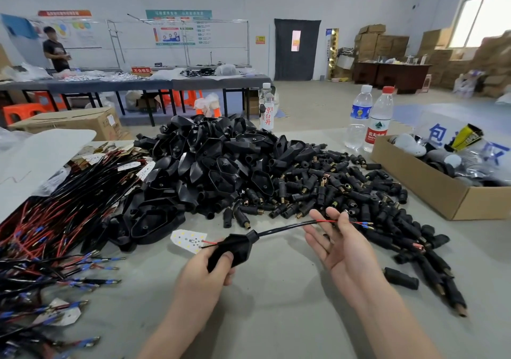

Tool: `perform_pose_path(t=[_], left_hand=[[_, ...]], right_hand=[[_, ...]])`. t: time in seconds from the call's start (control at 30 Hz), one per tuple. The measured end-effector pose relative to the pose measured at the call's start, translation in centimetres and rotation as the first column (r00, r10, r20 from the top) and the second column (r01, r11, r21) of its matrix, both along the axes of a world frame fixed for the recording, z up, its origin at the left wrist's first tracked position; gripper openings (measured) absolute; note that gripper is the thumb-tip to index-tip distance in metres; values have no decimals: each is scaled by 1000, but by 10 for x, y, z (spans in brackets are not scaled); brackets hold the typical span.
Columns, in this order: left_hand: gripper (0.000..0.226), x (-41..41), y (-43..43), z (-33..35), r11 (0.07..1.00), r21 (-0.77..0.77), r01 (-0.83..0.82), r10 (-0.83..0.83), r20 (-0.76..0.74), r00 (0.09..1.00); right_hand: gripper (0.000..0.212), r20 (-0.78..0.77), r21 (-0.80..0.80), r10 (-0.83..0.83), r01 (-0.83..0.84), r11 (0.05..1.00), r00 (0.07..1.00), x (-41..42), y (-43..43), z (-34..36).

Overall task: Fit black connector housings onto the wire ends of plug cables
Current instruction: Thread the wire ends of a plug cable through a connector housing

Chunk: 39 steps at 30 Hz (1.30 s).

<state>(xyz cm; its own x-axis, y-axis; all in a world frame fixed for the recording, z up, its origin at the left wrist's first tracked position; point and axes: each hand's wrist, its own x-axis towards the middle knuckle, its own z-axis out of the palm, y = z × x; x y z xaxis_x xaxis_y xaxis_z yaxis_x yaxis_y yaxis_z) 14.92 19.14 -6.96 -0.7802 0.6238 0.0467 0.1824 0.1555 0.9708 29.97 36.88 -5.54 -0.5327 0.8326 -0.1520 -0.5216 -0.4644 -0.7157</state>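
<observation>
Currently: black moulded plastic connector housing (236, 248), prob. light/rigid, clamped in left hand (206, 274); thin floppy black cable (284, 228) lies across right hand (341, 248), fingers apart, so pinch nr tips.

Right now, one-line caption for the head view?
Left hand grips a black housing threaded on a cable; open right hand supports its wire ends.

Grey table (276, 303) bears black housings (210, 165), small connectors (331, 193), cables (55, 220), bottles (378, 121), a cardboard box (431, 190).
</observation>
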Motion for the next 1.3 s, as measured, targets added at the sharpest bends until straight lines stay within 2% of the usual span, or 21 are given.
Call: perform_pose_path(t=[0.2,0.4,0.5,0.67,0.77,0.87,1.0,1.1,1.2,1.3], left_hand=[[17,6,-4,-1,995,-15,-98,95,-135,986],[33,19,-7,2,995,-28,-100,82,-374,924],[35,18,-8,2,995,-8,-101,90,-398,913],[36,18,-5,1,995,-70,-76,60,-211,976],[14,21,-1,1,999,-27,-45,43,-60,997],[15,24,1,3,999,29,18,-21,112,993],[11,27,3,6,981,187,58,-122,349,929],[17,33,3,12,928,371,32,-242,534,810],[46,35,3,17,895,446,16,-303,581,756],[37,33,3,16,907,419,-46,-244,611,753]], right_hand=[[30,-27,-76,30,-32,997,999,-4,-6,1],[20,-2,-106,256,-254,961,967,-23,-35,-6],[18,1,-86,244,-243,966,970,-28,-39,-8],[19,-78,-119,159,-167,979,984,-25,-34,-3],[16,-140,-105,169,-184,977,976,-25,-36,-2],[14,-211,-82,182,-203,976,960,-24,-37,2],[14,-283,-67,199,-226,972,938,-22,-38,6],[20,-316,-101,174,-215,971,933,-20,-37,8],[24,-311,-132,142,-190,973,940,-19,-34,8],[23,-271,-145,101,-145,979,957,-18,-28,5]])
